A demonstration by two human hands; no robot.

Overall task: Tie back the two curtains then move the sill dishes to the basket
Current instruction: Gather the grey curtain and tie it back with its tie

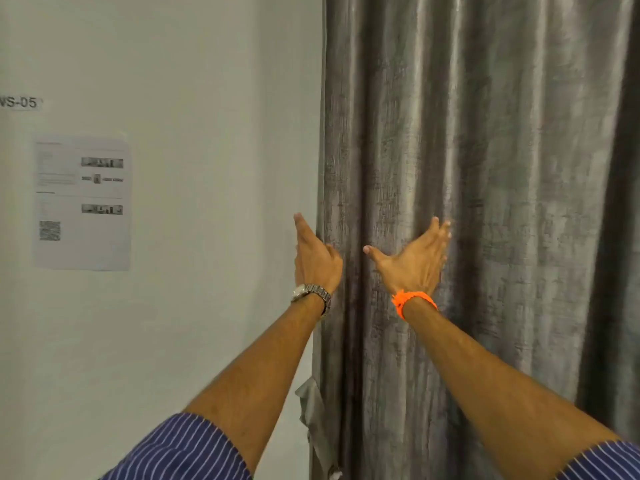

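Observation:
A grey, shiny curtain [485, 168] hangs in vertical folds and fills the right half of the view. My left hand [313, 258] reaches to the curtain's left edge by the wall, thumb pointing up, its fingers hidden behind the fabric edge. My right hand [415, 258] lies spread against the curtain front a little to the right, fingers straight and thumb stretched left. A grey strip of cloth [311, 410] hangs low at the curtain's left edge. No sill, dishes or basket show.
A white wall [190, 98] fills the left half. On it hang a printed sheet [81, 202] with a QR code and a small label [19, 102] reading WS-05. A darker fold of curtain [616, 237] runs down the far right.

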